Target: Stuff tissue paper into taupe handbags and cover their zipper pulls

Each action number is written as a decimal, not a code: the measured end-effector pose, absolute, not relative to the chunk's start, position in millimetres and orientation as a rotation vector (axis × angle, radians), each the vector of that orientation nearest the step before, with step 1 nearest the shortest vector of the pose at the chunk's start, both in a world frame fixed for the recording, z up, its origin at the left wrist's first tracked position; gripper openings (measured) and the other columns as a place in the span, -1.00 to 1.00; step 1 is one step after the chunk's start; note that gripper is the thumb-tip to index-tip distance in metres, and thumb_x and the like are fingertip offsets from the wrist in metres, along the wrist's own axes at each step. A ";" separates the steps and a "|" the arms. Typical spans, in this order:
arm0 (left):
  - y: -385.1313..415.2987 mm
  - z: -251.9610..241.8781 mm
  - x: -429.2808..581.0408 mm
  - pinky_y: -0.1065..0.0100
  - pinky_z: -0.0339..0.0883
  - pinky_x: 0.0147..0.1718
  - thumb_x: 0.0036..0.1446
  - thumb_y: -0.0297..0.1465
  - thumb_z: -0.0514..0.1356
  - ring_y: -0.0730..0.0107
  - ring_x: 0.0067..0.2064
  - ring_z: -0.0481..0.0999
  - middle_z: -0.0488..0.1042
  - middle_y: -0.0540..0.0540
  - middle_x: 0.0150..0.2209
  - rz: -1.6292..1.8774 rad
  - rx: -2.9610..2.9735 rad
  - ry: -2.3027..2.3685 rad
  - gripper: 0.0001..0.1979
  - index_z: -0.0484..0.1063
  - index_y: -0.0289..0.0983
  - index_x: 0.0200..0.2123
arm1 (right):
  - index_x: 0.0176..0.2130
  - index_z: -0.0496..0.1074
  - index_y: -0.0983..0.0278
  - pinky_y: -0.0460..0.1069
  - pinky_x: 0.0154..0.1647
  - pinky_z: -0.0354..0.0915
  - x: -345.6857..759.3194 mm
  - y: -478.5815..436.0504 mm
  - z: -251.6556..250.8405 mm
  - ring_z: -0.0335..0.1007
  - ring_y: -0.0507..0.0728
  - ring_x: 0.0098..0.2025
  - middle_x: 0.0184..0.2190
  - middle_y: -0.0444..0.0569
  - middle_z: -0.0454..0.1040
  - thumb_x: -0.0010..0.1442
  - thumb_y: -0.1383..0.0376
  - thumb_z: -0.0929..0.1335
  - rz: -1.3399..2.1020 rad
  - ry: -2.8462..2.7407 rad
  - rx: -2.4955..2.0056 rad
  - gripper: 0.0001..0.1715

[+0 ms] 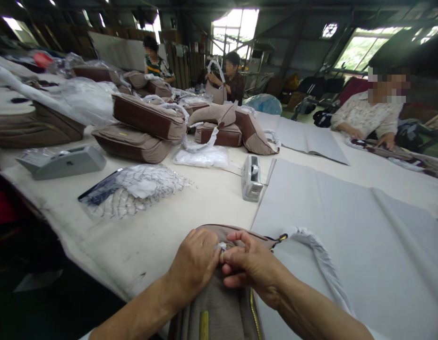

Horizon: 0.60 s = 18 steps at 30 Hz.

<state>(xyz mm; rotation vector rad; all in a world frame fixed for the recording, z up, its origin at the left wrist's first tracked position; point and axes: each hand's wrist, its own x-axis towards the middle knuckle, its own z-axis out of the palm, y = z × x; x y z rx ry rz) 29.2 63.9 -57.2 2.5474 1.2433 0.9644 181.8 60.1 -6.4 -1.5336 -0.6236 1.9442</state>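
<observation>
A taupe handbag point(227, 307) with a gold zipper lies in front of me at the table's near edge. Over its upper part, my left hand point(197, 257) is closed, fingertips pinched on a small white piece point(223, 246) that looks like thin wrapping. From the other side my right hand point(252, 264) meets it, thumb and index finger pressed together at the same piece, the other fingers loosely curled. Whatever is under the fingertips is mostly hidden. The bag's strap point(321, 255), covered in white wrapping, curves away to the right over grey sheet material.
Grey sheets point(346, 222) cover the table's right side. Two tape dispensers point(252, 179) and a plastic bag of patterned material point(133, 191) lie ahead. Beyond are several stacked handbags point(148, 115). Three people work around the table, one point(371, 111) at the right.
</observation>
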 end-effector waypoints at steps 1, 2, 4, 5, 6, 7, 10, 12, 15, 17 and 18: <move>63.6 -55.1 28.0 0.31 0.22 -0.41 0.17 -0.49 -0.03 0.32 -0.41 0.33 0.34 -0.04 -0.48 0.893 2.479 1.268 -0.84 0.25 -0.26 -0.45 | -0.17 0.13 0.26 -0.13 -0.62 0.37 180.3 57.1 -12.5 0.33 -0.01 -0.55 -0.57 -0.23 0.40 -0.24 0.41 0.41 1.914 -0.639 -1.525 -0.38; 63.4 -52.1 26.7 0.32 0.22 -0.42 0.15 -0.48 -0.02 0.33 -0.40 0.34 0.35 -0.03 -0.47 0.821 2.401 1.290 -0.86 0.24 -0.25 -0.45 | -0.19 0.13 0.25 -0.13 -0.62 0.37 178.8 54.7 -18.9 0.34 -0.01 -0.55 -0.58 -0.24 0.40 -0.25 0.38 0.42 1.881 -0.658 -1.518 -0.40; 64.0 -43.7 24.6 0.35 0.21 -0.44 0.12 -0.48 -0.01 0.34 -0.41 0.35 0.36 -0.01 -0.47 0.685 2.237 1.322 -0.88 0.23 -0.24 -0.46 | -0.21 0.13 0.25 -0.13 -0.63 0.34 175.9 51.6 -31.5 0.32 -0.01 -0.57 -0.60 -0.26 0.39 -0.27 0.34 0.41 1.825 -0.689 -1.518 -0.41; 64.6 -38.8 23.8 0.36 0.19 -0.45 0.10 -0.47 0.00 0.35 -0.42 0.35 0.36 0.00 -0.48 0.626 2.162 1.324 -0.89 0.23 -0.24 -0.47 | -0.22 0.13 0.24 -0.13 -0.64 0.33 174.4 50.7 -37.2 0.30 -0.02 -0.59 -0.62 -0.26 0.39 -0.28 0.33 0.41 1.802 -0.697 -1.523 -0.41; 65.3 -33.7 23.2 0.38 0.18 -0.46 0.09 -0.46 0.00 0.37 -0.43 0.35 0.36 0.01 -0.50 0.573 2.095 1.318 -0.90 0.23 -0.24 -0.47 | -0.23 0.12 0.24 -0.14 -0.67 0.30 172.9 50.0 -42.2 0.28 -0.01 -0.61 -0.64 -0.26 0.39 -0.30 0.31 0.41 1.786 -0.702 -1.523 -0.39; 66.1 -29.0 22.8 0.39 0.16 -0.47 0.08 -0.46 0.01 0.38 -0.45 0.34 0.35 0.03 -0.51 0.529 2.040 1.310 -0.90 0.23 -0.24 -0.47 | -0.23 0.11 0.23 -0.14 -0.69 0.26 171.4 49.5 -46.3 0.26 -0.02 -0.64 -0.66 -0.27 0.39 -0.32 0.30 0.41 1.774 -0.703 -1.516 -0.38; 67.3 -18.9 23.0 0.41 0.11 -0.48 0.07 -0.43 0.02 0.42 -0.47 0.32 0.32 0.07 -0.55 0.449 1.940 1.304 -0.90 0.23 -0.24 -0.49 | -0.25 0.09 0.23 -0.17 -0.74 0.13 167.2 47.6 -52.3 0.16 -0.03 -0.71 -0.73 -0.30 0.33 -0.33 0.24 0.40 1.766 -0.713 -1.469 -0.37; 66.9 -16.4 23.9 0.41 0.09 -0.48 0.07 -0.41 0.02 0.42 -0.47 0.30 0.31 0.07 -0.56 0.437 1.904 1.322 -0.88 0.23 -0.25 -0.50 | -0.26 0.09 0.23 -0.17 -0.74 0.10 165.0 45.8 -52.3 0.13 -0.05 -0.72 -0.75 -0.31 0.30 -0.31 0.22 0.40 1.774 -0.742 -1.450 -0.40; 64.9 -17.8 25.3 0.40 0.08 -0.46 0.05 -0.40 0.02 0.41 -0.47 0.29 0.30 0.07 -0.56 0.454 1.856 1.359 -0.88 0.26 -0.25 -0.51 | -0.28 0.11 0.23 -0.16 -0.70 0.12 162.6 43.3 -52.5 0.13 -0.05 -0.70 -0.73 -0.32 0.29 -0.24 0.23 0.40 1.752 -0.814 -1.433 -0.48; 63.8 -21.0 25.6 0.40 0.10 -0.44 0.03 -0.39 0.03 0.40 -0.45 0.29 0.30 0.07 -0.56 0.472 1.807 1.389 -0.87 0.27 -0.26 -0.52 | -0.30 0.13 0.23 -0.16 -0.69 0.10 161.2 42.0 -55.3 0.12 -0.04 -0.70 -0.73 -0.34 0.25 -0.18 0.22 0.40 1.710 -0.884 -1.418 -0.54; 63.4 -22.9 25.5 0.39 0.11 -0.43 0.02 -0.38 0.04 0.39 -0.44 0.30 0.31 0.06 -0.55 0.481 1.773 1.403 -0.87 0.28 -0.26 -0.53 | -0.31 0.15 0.23 -0.15 -0.70 0.08 160.5 41.4 -57.2 0.11 -0.04 -0.70 -0.74 -0.34 0.23 -0.14 0.21 0.39 1.679 -0.932 -1.418 -0.58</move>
